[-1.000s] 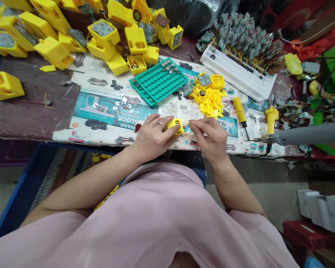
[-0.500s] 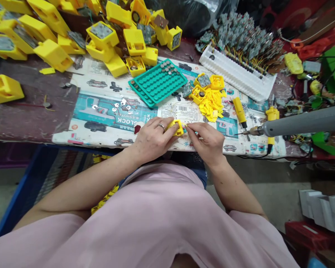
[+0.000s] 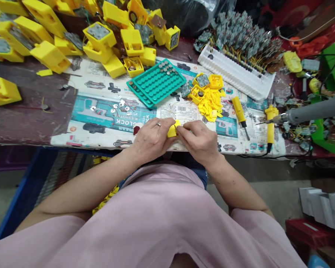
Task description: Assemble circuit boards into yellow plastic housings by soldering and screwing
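Small yellow plastic housing [image 3: 171, 131]: one, above the bench's near edge — clasped in the curled left hand [image 3: 153, 136]. Right hand [image 3: 199, 139]: fingers bent against the housing's side, any grip hidden. Teal dimpled tray [image 3: 158, 85]: silvery discs [image 3: 167, 69] clustered at its far end. White ridged rack [image 3: 233, 74]: wired circuit boards [image 3: 242, 35] massed along it. Printed sheet [image 3: 61, 137] — lettered "GLOCK", barcode [image 3: 181, 108] included. All lay beyond the hands, save the sheet, which extended beneath them.

Soft, diffuse light — edges stretched, corners dimmer.
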Demonstrator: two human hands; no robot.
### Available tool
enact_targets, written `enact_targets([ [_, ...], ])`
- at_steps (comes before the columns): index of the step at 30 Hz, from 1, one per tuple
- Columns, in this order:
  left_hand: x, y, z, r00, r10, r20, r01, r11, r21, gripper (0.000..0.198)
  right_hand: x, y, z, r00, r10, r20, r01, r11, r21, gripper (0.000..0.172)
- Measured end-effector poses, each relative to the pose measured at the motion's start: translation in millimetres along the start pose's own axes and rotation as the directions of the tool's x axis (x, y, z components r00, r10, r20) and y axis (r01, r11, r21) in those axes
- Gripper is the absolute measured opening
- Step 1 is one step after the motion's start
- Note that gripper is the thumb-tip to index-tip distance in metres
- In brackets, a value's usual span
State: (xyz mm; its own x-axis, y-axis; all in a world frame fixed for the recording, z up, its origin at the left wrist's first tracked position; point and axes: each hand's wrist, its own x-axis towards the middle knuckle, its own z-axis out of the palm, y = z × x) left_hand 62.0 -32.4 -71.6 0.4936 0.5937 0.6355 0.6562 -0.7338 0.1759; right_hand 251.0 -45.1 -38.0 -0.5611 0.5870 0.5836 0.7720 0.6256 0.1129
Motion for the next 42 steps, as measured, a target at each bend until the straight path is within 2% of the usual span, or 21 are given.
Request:
enact_targets([
  [4,-1.0,-0.8,0.1,1.0,0.003,0.017,-0.003,1.0,-0.004,0.037,4.7,0.4,2.2,0.997,-0.012,0.071,0.01,1.0,0.029,0.016],
  [9,-3.6,-1.1,0.8,0.997,-0.044,0.058,0.046,0.998,-0.045,0.039,-4.6,-2.4,3.6,0.981,-0.017,0.192,-0.003,0.994,0.106,0.026],
  [12,-5.0,-2.3,1.5,0.997,-0.061,0.056,0.066,0.994,-0.09,0.039,-11.8,-9.4,-1.5,0.96,0.045,0.276,-0.063,0.996,0.057,0.037],
  [16,-5.1,-4.6,1.5,0.996,-0.079,0.05,0.085,0.988,-0.13,0.043,-16.9,-17.0,-5.5,0.952,0.1,0.288,-0.097,0.995,-0.025,0.051],
  [20,-3.1,-5.6,0.0,0.997,-0.063,0.035,0.066,0.992,-0.109,0.046,-17.6,-12.1,1.7,0.957,0.129,0.26,-0.142,0.989,0.031,0.042],
  [23,-1.8,-5.4,-0.6,0.999,-0.045,0.014,0.046,0.995,-0.084,0.047,-14.0,-1.9,11.7,0.934,0.254,0.253,-0.303,0.935,0.182,0.03],
  [27,-2.9,-6.3,-2.1,0.998,-0.063,-0.024,0.059,0.985,-0.163,0.048,-2.6,8.6,17.8,0.881,0.359,0.309,-0.469,0.754,0.461,0.025],
  [29,-4.0,-7.3,-3.3,0.997,-0.073,-0.033,0.064,0.976,-0.21,0.049,3.3,8.6,13.8,0.837,0.386,0.387,-0.546,0.631,0.551,0.038],
  [31,-4.5,-7.9,-4.2,0.994,-0.076,-0.075,0.056,0.969,-0.24,0.055,7.7,4.6,6.7,0.773,0.385,0.504,-0.633,0.514,0.579,0.05],
  [34,-3.2,-7.0,-4.1,0.985,-0.067,-0.16,0.029,0.973,-0.229,0.068,9.5,-4.8,-1.7,0.684,0.356,0.636,-0.729,0.36,0.582,0.055],
  [36,-1.2,-5.3,-4.0,0.976,-0.039,-0.213,-0.006,0.978,-0.209,0.071,7.6,-9.9,-3.1,0.653,0.361,0.666,-0.752,0.2,0.629,0.059],
  [39,2.6,-1.8,-5.4,0.968,0.021,-0.252,-0.078,0.973,-0.217,0.068,3.7,-13.9,-1.6,0.611,0.38,0.695,-0.716,-0.111,0.69,0.065],
  [40,3.9,-0.4,-6.3,0.967,0.035,-0.251,-0.093,0.971,-0.221,0.067,3.0,-14.6,-1.4,0.597,0.389,0.702,-0.695,-0.186,0.694,0.066],
  [42,6.3,2.6,-8.7,0.961,0.067,-0.267,-0.128,0.968,-0.218,0.066,2.5,-16.1,-2.4,0.575,0.431,0.696,-0.665,-0.25,0.704,0.064],
])
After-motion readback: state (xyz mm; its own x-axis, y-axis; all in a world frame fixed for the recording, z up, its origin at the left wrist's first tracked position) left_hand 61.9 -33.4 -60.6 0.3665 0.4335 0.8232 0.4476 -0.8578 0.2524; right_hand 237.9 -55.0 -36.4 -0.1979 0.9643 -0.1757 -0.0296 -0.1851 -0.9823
